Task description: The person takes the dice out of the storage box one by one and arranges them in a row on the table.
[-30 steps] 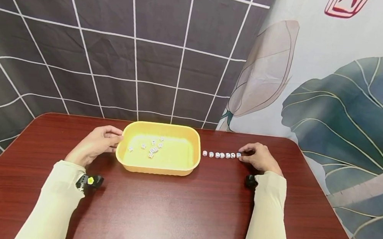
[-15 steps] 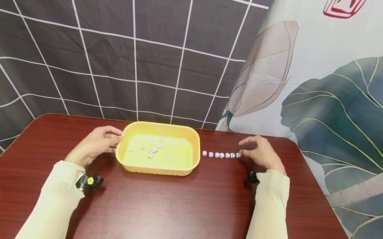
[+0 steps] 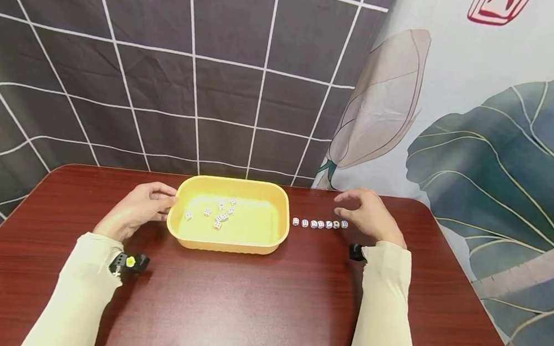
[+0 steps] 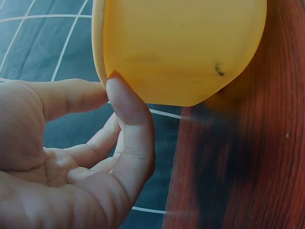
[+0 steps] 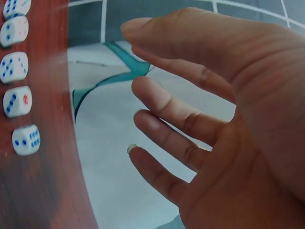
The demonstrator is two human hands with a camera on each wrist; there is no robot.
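Dice, in the head view, stand seven in a row on the worktop beside one yellow tray holding about eight more. Left wrist: the left hand pinches the tray's rim. Right wrist: the right hand, fingers loosely parted, holds nothing near five dice.

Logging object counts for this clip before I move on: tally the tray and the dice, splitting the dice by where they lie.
Yellow tray: 1
Tray dice: 8, as far as the bunched ones can be told apart
Row dice on the table: 7
Total: 16
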